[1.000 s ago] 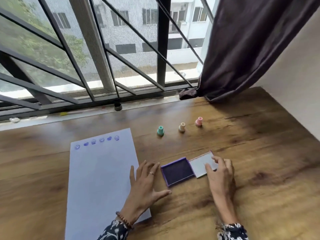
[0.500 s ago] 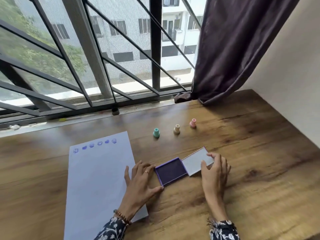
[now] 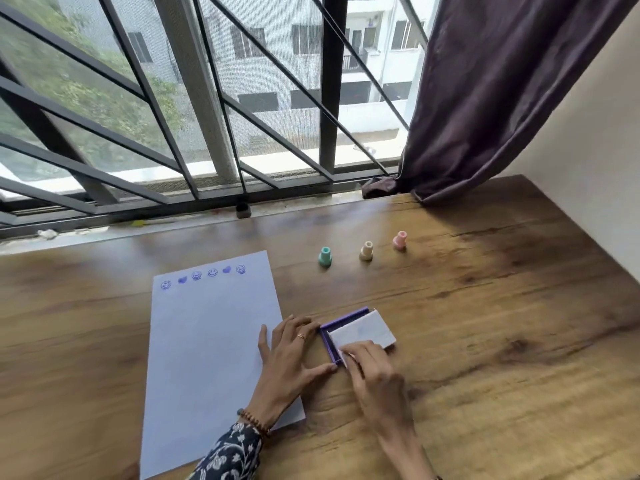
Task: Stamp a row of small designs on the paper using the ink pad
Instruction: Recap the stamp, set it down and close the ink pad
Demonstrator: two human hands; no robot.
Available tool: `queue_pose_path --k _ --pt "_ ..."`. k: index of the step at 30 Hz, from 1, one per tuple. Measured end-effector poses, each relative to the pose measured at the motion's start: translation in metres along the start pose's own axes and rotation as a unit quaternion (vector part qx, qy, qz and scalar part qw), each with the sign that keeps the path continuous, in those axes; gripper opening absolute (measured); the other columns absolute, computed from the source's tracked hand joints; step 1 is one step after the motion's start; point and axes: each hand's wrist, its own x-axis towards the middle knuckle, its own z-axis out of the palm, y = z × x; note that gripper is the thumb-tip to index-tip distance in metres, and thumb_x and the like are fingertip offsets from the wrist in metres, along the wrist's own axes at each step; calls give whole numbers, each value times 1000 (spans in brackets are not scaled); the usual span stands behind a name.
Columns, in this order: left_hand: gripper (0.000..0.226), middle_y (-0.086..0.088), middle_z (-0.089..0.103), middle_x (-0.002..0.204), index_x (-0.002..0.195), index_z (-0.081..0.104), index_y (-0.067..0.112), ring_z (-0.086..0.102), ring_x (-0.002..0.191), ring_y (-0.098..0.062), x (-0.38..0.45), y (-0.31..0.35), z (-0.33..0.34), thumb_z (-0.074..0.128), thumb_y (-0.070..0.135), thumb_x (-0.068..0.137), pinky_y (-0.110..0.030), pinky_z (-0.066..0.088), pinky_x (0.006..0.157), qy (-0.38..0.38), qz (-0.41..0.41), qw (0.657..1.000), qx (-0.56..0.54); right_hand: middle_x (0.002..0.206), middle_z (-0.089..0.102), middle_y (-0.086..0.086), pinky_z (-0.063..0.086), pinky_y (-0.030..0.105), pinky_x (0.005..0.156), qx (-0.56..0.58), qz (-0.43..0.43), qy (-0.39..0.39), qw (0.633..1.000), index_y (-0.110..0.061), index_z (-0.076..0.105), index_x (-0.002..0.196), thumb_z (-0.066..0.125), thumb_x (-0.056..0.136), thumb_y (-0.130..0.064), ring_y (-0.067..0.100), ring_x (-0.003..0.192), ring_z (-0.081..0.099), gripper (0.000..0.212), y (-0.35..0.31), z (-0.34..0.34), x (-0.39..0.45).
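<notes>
A white sheet of paper (image 3: pixel 211 341) lies on the wooden desk with a row of several purple stamped designs (image 3: pixel 204 274) along its top edge. The purple ink pad (image 3: pixel 329 336) sits just right of the paper, its white lid (image 3: pixel 363 332) folded over it and almost covering the ink. My right hand (image 3: pixel 372 372) grips the lid's near corner. My left hand (image 3: pixel 291 358) rests flat with spread fingers, partly on the paper, its thumb against the pad's front corner. Three small stamps stand farther back: green (image 3: pixel 325 256), cream (image 3: pixel 366 251), pink (image 3: pixel 400 240).
The wooden desk (image 3: pixel 485 323) runs to a barred window (image 3: pixel 221 133) at the back. A dark curtain (image 3: pixel 485 98) hangs at the back right and touches the desk. A white wall (image 3: pixel 595 150) bounds the right side.
My right hand has swung the white lid from lying open beside the pad over onto it, hiding the ink. The left hand stays beside the pad. The camera has shifted.
</notes>
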Motion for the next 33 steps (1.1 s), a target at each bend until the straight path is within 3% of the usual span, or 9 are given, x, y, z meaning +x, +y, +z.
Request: queue_pose_path --k 2,4,6,8,19,29,33 --pt "71 13 38 138 129 40 34 17 138 -9 0 0 0 62 63 68 -43 -12 112 4 -2 1000 -6 93 66 -3 46 18 73 26 63 29 997 -20 65 91 73 76 -8 12 87 61 21 2 -3 4" --pt "72 13 38 138 129 40 35 18 138 -8 0 0 0 63 63 67 -42 -12 112 6 -2 1000 -11 113 61 3 48 27 84 22 136 32 990 -19 65 100 75 73 -16 20 105 58 29 6 -4 12" --pt "71 14 39 137 129 41 35 17 138 -8 0 -1 0 64 62 67 -41 -12 112 5 -2 1000 -14 132 48 10 42 35 98 2 193 -18 981 -20 62 112 76 70 -29 26 123 45 46 9 -4 18" --pt "71 14 39 137 128 41 35 18 137 -8 0 -1 0 65 61 67 -40 -12 112 4 -2 1000 -22 139 40 12 35 35 104 -1 215 -55 975 -22 57 120 75 69 -36 26 129 36 55 11 -5 20" --pt "62 10 43 135 125 47 34 25 136 -12 1 -4 0 67 53 70 -32 -16 108 23 3 998 -53 134 43 14 37 39 103 -23 201 -51 978 -17 50 123 76 63 -41 32 122 42 69 7 4 21" --pt "59 9 42 134 125 46 36 26 135 -12 1 -3 0 65 53 71 -30 -17 107 21 0 998 -52 118 54 24 47 46 89 -80 170 -19 982 -6 56 112 80 55 -38 42 101 52 69 1 4 14" --pt "47 9 41 136 126 45 36 26 135 -10 1 -3 1 58 46 81 -31 -16 108 23 0 999 -49 119 54 24 49 45 85 -84 167 -27 982 -6 57 113 82 55 -36 43 100 54 70 -3 5 2"
